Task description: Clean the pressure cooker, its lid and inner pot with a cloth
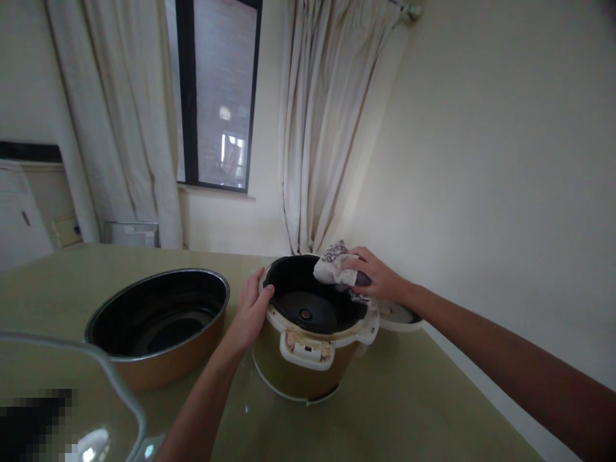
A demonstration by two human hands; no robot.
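Note:
An electric cooker body (308, 382) stands on the table with its top off, showing a dark inside and a round knob at the bottom. Its white rim carries a stained latch piece (308, 351) on the near side. My left hand (253, 298) grips the rim at the left, thumb on top. In my right hand (373, 273) is a bunched white cloth with a dark pattern (332, 264), held at the rim's far right side. Part of the rim there is hidden behind cloth and hand.
Left of the cooker sits a large dark pot with an orange-brown outside (168, 369). A white lid-like part (399, 321) lies behind my right wrist. A clear, grey-edged object (96, 359) fills the near left corner. Curtains (317, 128) and a wall (491, 160) border the table.

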